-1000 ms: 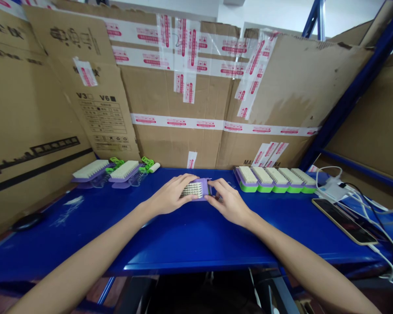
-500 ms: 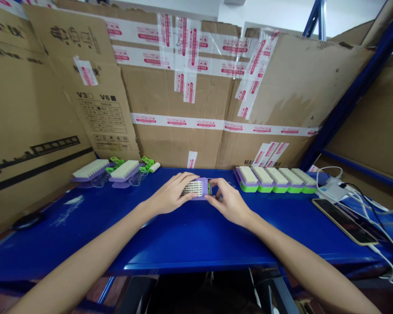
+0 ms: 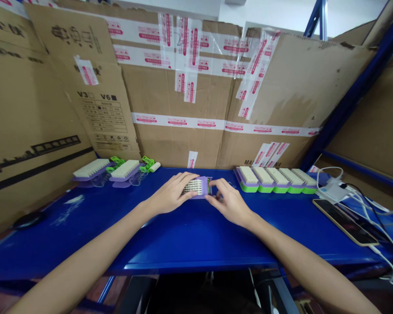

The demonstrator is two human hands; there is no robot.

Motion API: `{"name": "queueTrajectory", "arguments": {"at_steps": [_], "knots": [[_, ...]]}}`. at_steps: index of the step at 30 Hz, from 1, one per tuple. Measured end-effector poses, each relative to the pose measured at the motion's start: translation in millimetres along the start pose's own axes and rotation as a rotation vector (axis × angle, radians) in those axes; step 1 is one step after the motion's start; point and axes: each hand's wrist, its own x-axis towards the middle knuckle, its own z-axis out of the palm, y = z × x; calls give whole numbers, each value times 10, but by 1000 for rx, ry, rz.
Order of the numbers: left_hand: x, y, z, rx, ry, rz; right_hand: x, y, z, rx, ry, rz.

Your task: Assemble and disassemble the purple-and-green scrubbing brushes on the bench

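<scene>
A scrub brush [image 3: 200, 187] with pale bristles facing up and a purple body lies across the middle of the blue table. My left hand [image 3: 173, 192] is closed round its left part, thumb along the near side and fingers over the far side. At the brush's right end, where a bit of green shows, my right hand [image 3: 228, 199] has thumb and fingertips curled against it. The underside of the brush and the exact contact of the right fingertips are hidden.
Several purple-and-green brushes [image 3: 271, 179] stand in a row at the back right. At the back left sit two brush tops [image 3: 126, 170] with clear and green parts, near a white roller [image 3: 154, 167]. A phone [image 3: 343, 221] and cables [image 3: 363, 205] lie at right. Cardboard [image 3: 183, 144] walls the back.
Very little differs. The right fingers have shifted slightly at the brush's end, and the brush sits a touch higher in view.
</scene>
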Motion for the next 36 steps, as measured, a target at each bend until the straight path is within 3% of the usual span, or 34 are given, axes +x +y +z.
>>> {"name": "queueTrajectory", "arguments": {"at_steps": [36], "knots": [[-15, -73, 56, 9, -27, -34, -7, 35, 11, -43, -89, -74]]}}
